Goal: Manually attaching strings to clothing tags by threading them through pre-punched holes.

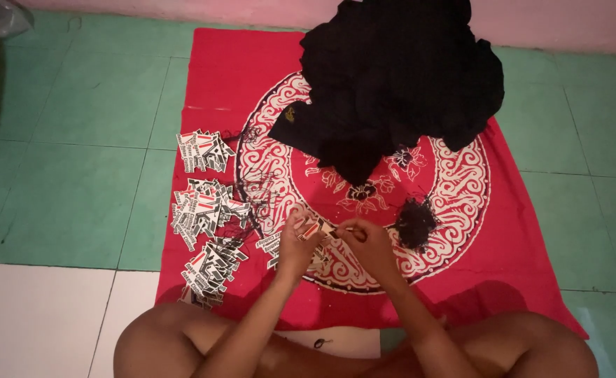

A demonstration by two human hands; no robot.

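Observation:
My left hand (295, 241) pinches a small black, white and red paper tag (313, 228) above the red patterned cloth (238, 77). My right hand (368, 243) meets it from the right, fingertips closed at the tag's edge on what looks like a thin string, too small to tell. Three heaps of similar tags with black strings lie to the left: one far (203, 150), one in the middle (203, 206), one near (213, 269). A small bundle of black threads (416, 222) lies just right of my right hand.
A pile of black garments (399, 77) covers the far part of the cloth. My bare knees (161, 336) frame the near edge. Green floor tiles (77, 140) surround the cloth, with white tiles (35, 315) at the near left. A pink wall runs along the back.

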